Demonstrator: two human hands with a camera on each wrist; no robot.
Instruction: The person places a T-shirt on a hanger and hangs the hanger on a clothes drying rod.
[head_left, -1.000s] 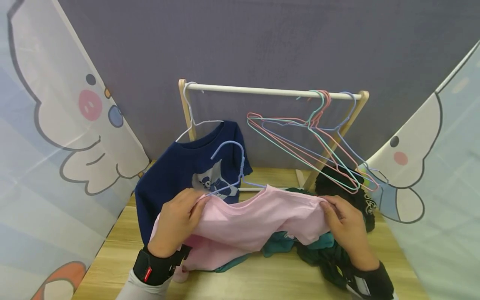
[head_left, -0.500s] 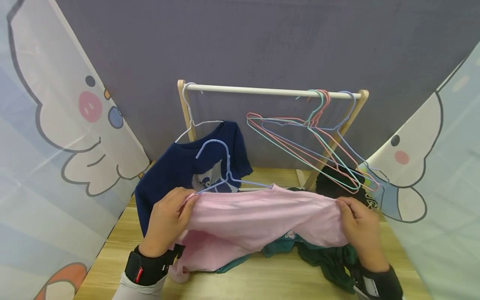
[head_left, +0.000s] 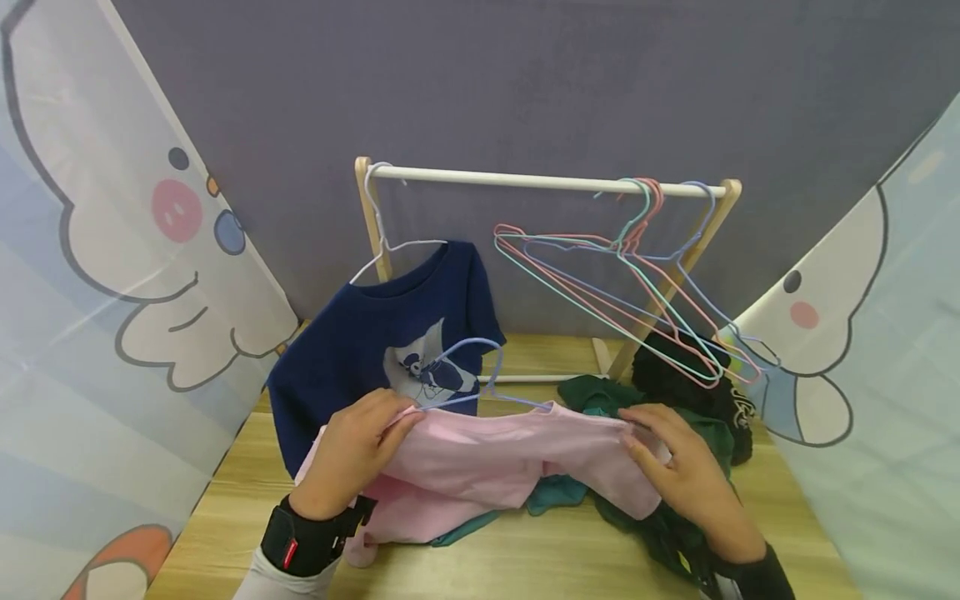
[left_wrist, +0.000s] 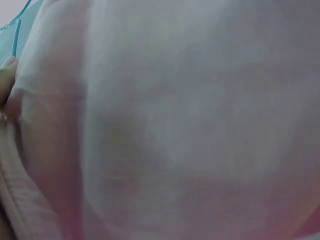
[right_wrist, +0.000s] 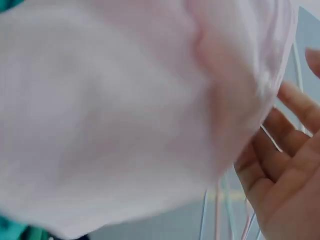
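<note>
A pink shirt point(head_left: 480, 450) hangs on a periwinkle wire hanger point(head_left: 491, 375), its hook and upper arms rising from the neckline. My left hand point(head_left: 352, 454) pinches the shirt's left shoulder between thumb and fingers, beside the hanger's arm. At the other shoulder my right hand point(head_left: 686, 471) is loosened, thumb apart from the fingers. In the right wrist view its fingers point(right_wrist: 260, 165) touch the edge of the pink cloth from behind. Blurred pink fabric fills most of the left wrist view, where one fingertip shows at the left edge.
A rack with a white rail point(head_left: 525, 179) stands behind. A navy shirt point(head_left: 337, 350) hangs at its left; several coloured hangers point(head_left: 622, 250) hang at its right. Dark green clothing point(head_left: 705, 433), a teal garment point(head_left: 555, 493) and a black garment point(head_left: 675, 367) lie on the wooden table point(head_left: 465, 575).
The shirt was pulled wide to the right, then slackened. My right hand has moved back left and loosened its pinch. The hanger's hook has dropped lower and shifted right.
</note>
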